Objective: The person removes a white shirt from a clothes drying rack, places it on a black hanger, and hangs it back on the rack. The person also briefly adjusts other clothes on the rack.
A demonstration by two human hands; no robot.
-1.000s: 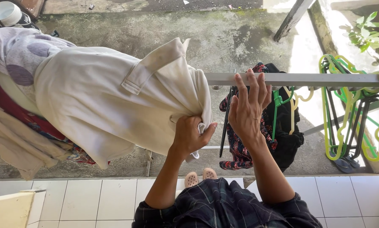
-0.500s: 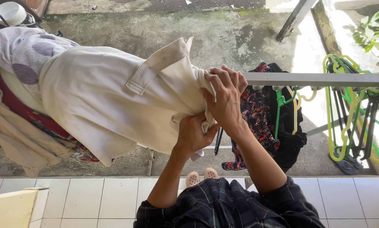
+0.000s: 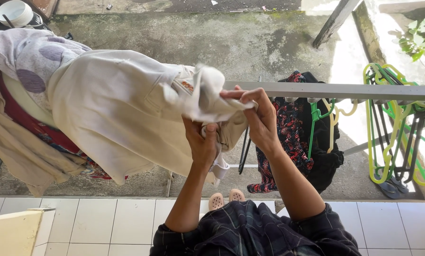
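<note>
Both hands (image 3: 231, 125) on cream garment (image 3: 122, 114)

Your single head camera looks steeply down from just above the grey drying rail (image 3: 335, 90), close in, with concrete beyond it and white tiles nearer you.

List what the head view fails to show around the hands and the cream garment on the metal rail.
- Left hand fingertips: buried in the cream cloth garment.
- Grey metal rail: its left stretch is covered by the garment.
- Dark patterned clothing: partly behind the right hand.
</note>
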